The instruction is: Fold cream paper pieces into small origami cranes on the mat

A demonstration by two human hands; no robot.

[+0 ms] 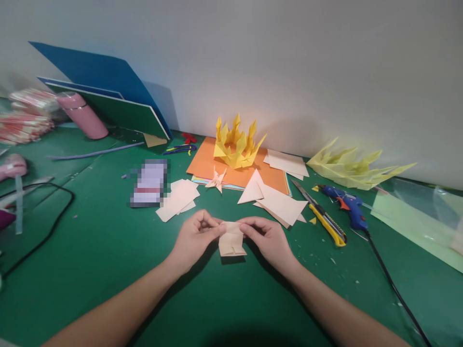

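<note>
A small folded piece of beige paper (231,239) is held just above the green table (108,241) in front of me. My left hand (195,238) pinches its upper left edge with curled fingers. My right hand (267,238) pinches its upper right edge the same way. Behind the hands lie loose beige paper pieces (278,202) and a small stack of beige squares (179,197). A little folded beige butterfly (216,180) rests on the edge of an orange sheet (206,161), beside a yellow folded paper crown shape (237,142).
A yellow utility knife (327,224) and a blue glue gun (349,206) with its black cord lie to the right. Pale yellow folded paper (352,166) sits by the wall. Blue and green boards (108,91), a pink bottle (81,114) and a black cable (54,221) occupy the left.
</note>
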